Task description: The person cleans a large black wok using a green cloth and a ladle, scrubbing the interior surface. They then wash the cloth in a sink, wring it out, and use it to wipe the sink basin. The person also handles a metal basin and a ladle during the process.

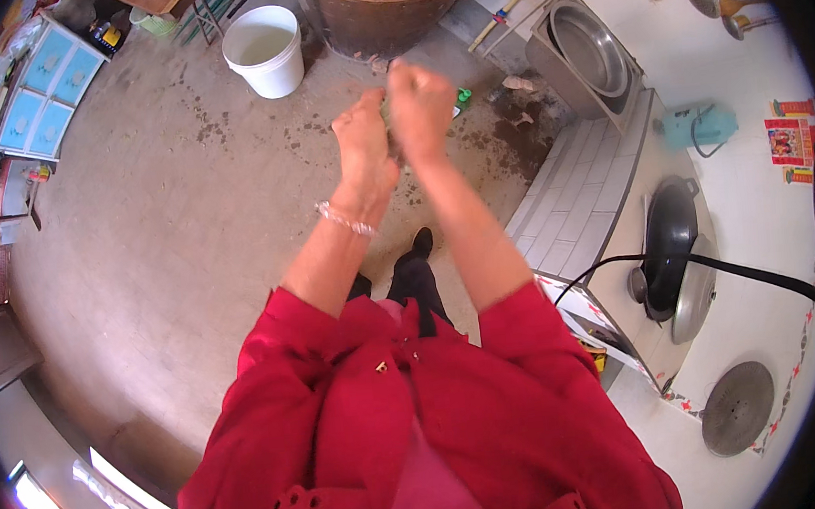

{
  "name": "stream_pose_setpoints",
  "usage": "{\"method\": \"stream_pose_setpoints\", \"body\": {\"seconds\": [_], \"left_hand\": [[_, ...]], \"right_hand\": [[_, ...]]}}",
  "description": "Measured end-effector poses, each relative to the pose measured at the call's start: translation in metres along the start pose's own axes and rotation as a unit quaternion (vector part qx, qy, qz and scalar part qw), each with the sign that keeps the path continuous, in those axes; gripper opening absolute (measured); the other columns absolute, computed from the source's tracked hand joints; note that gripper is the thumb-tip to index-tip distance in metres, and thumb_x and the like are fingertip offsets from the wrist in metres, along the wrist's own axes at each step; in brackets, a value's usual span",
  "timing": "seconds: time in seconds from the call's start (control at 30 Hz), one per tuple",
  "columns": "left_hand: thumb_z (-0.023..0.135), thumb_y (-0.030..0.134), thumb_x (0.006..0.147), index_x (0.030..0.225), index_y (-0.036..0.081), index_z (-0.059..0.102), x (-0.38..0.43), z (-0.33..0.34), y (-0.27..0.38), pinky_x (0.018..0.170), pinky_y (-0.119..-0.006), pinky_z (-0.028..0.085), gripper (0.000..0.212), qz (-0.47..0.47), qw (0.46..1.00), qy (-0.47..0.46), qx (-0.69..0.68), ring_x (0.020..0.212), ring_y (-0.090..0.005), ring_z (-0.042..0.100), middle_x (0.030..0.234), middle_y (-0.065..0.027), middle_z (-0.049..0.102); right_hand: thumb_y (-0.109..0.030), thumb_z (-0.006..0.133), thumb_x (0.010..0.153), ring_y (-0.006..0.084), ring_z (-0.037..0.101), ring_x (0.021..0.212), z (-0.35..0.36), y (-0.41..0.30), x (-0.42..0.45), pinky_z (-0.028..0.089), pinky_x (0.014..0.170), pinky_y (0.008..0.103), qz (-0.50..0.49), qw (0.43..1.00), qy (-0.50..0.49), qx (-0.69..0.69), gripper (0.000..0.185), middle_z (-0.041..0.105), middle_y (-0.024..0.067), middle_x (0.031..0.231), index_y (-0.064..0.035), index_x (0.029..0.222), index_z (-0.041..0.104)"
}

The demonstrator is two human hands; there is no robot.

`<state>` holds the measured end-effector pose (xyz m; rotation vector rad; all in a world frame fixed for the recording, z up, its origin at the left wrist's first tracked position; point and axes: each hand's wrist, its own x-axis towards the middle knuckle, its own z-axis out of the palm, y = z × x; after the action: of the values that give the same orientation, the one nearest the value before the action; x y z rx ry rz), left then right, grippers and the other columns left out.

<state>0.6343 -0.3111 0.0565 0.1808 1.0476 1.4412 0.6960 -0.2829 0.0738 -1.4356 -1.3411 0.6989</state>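
Both arms reach forward, with the hands held close together over the concrete floor. My left hand (364,139), with a beaded bracelet at its wrist, has its fingers curled. Beside it my right hand (421,106) is blurred and also curled like a fist. Something pale greenish shows between the two hands, too small and blurred to name; whether either hand grips it does not show. Beyond them a white plastic bucket (266,79) stands on the floor, and a bottle with a green cap (463,96) is just right of my right hand.
A large brown vat (367,21) stands ahead. To the right are a metal basin (588,46), a tiled counter (582,190), a black wok (668,234) and a metal lid (694,296). A blue-and-white cabinet (50,89) stands at the left. Wet patches mark the concrete floor (161,223).
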Motion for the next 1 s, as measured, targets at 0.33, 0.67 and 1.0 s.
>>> {"method": "stream_pose_setpoints", "body": {"seconds": [0.33, 0.67, 1.0], "left_hand": [[0.052, 0.024, 0.093, 0.108, 0.003, 0.053, 0.005, 0.001, -0.009, 0.057, -0.032, 0.046, 0.025, 0.003, 0.998, 0.011, 0.06, 0.066, -0.014, 0.052, 0.073, -0.0024, 0.052], [0.046, 0.026, 0.097, 0.102, 0.001, 0.054, 0.019, -0.014, -0.009, 0.061, -0.031, 0.046, 0.027, 0.012, 0.998, 0.004, 0.057, 0.072, -0.0124, 0.051, 0.08, -0.0016, 0.054], [0.046, 0.021, 0.097, 0.117, 0.003, 0.054, -0.002, -0.016, 0.009, 0.057, -0.028, 0.047, 0.028, 0.066, 0.987, -0.132, 0.066, 0.073, -0.0087, 0.054, 0.083, -0.0011, 0.057]], "right_hand": [[-0.024, 0.055, 0.091, 0.018, 0.037, 0.046, -0.007, -0.001, -0.003, 0.035, 0.048, 0.0389, -0.022, 0.998, 0.02, -0.057, 0.04, 0.041, 0.0179, 0.051, 0.0029, 0.061, 0.051], [-0.022, 0.055, 0.089, 0.0338, 0.046, 0.044, -0.006, -0.006, -0.008, 0.035, 0.046, 0.0412, -0.067, 0.997, 0.016, -0.036, 0.036, 0.05, 0.0201, 0.054, -0.0021, 0.059, 0.051], [-0.02, 0.056, 0.09, 0.0224, 0.035, 0.041, 0.002, -0.011, -0.031, 0.034, 0.045, 0.038, -0.145, 0.987, 0.033, -0.065, 0.04, 0.041, 0.0187, 0.05, 0.0026, 0.058, 0.047]]}}
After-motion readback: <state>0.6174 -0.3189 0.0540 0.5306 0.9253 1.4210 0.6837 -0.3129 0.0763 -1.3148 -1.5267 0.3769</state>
